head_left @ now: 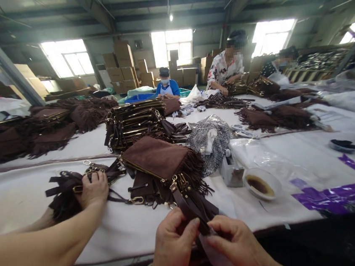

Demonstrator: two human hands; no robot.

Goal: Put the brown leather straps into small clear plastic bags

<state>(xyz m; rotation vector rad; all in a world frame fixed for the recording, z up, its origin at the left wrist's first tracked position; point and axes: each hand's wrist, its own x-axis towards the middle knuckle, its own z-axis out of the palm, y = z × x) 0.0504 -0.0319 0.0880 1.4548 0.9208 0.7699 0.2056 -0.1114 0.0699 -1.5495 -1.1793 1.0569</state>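
Note:
Brown fringed pouches [154,154] with gold zippers lie piled in front of me, and a dark brown wrist strap [188,204] runs from the pile's near right corner toward me. My left hand [176,243] is closed on that strap, thumb against fingers. Close to its right, my right hand [231,239] pinches the strap's lower end, where a whitish translucent piece [217,253] hangs between the hands. What exactly the right fingertips hold is partly hidden. Metal clips [137,200] stick out from the pile's left side.
At left, another person's hand [94,188] rests on a bundle of dark straps [65,191]. To the right are a metal dispenser [231,171], a bowl of brown liquid [260,184] and purple wrap [333,197]. Stacked pouches [135,122] and several people are beyond.

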